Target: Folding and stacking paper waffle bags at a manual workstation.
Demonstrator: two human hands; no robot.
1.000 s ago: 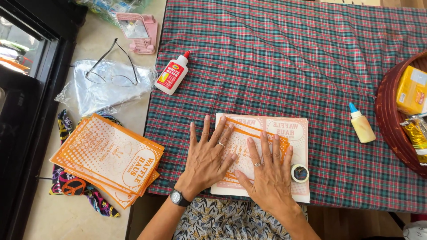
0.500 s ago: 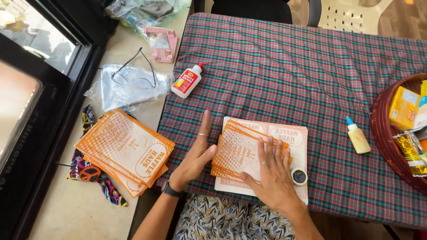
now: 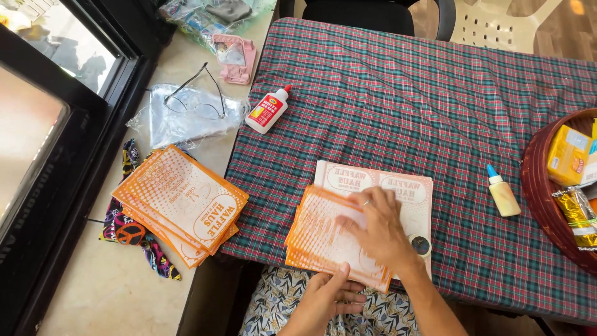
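Right hand (image 3: 376, 227) lies flat, fingers spread, on an orange paper bag (image 3: 326, 242); left hand (image 3: 326, 298) pinches its near edge (plaid tablecloth (image 3: 404, 112) beneath).

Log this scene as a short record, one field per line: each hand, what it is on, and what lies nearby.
right hand: flat on the orange printed sheet
left hand: gripping that sheet's near edge
under the sheet: white printed sheets
surface: plaid tablecloth
by right wrist: small round cap
left of table: orange sheet stack, glue bottle, glasses
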